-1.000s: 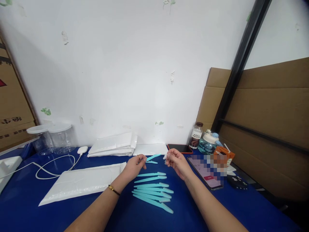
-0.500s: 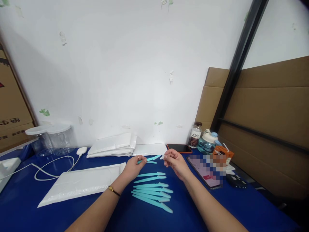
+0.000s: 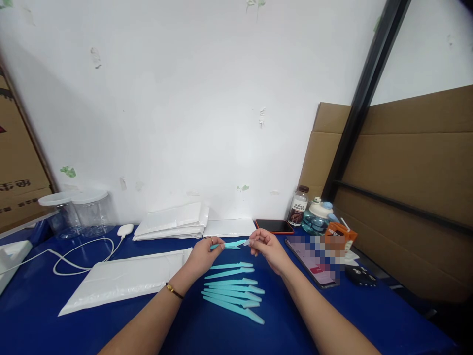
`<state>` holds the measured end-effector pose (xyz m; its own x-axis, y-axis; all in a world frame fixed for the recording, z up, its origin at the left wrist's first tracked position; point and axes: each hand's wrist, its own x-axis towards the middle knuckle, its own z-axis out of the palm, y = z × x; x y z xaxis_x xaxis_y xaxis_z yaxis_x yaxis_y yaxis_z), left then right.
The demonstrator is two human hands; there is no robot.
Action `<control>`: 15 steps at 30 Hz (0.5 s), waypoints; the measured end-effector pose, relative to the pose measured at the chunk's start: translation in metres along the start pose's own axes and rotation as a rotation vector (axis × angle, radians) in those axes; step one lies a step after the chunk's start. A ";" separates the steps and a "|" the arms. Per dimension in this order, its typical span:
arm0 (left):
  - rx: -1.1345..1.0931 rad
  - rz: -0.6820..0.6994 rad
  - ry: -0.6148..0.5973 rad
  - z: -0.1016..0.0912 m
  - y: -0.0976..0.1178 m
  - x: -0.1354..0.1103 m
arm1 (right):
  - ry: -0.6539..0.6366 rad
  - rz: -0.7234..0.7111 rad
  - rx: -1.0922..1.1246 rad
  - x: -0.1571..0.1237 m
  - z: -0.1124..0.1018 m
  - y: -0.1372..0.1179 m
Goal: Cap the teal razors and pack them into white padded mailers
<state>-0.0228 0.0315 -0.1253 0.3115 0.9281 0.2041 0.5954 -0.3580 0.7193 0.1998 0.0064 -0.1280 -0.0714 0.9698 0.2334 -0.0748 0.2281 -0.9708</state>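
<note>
Cap [image 3: 247, 242] and razor [image 3: 235, 243] have drawn together, left grip [image 3: 204, 255] pinching razor, right grip [image 3: 268, 248] pinching cap; straight alignment should help.

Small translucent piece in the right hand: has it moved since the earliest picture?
Yes, slightly left: against the red-edged phone, the translucent piece now sits farther left, nearer the tip of the turquoise tool in the left hand.

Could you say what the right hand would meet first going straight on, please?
Probably the turquoise stick in the left hand; the pale piece in the right hand may touch its tip, though depth is unclear.
</note>
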 end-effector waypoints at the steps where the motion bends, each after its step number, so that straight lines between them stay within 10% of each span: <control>1: 0.007 0.003 0.001 0.000 -0.001 0.000 | -0.009 0.000 0.000 0.000 0.000 0.000; 15: 0.017 0.043 -0.056 0.005 0.000 -0.001 | -0.116 0.032 -0.047 -0.001 0.005 0.007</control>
<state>-0.0197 0.0305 -0.1288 0.3778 0.9047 0.1968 0.5928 -0.3996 0.6992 0.1945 0.0064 -0.1343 -0.1879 0.9607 0.2043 -0.0239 0.2035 -0.9788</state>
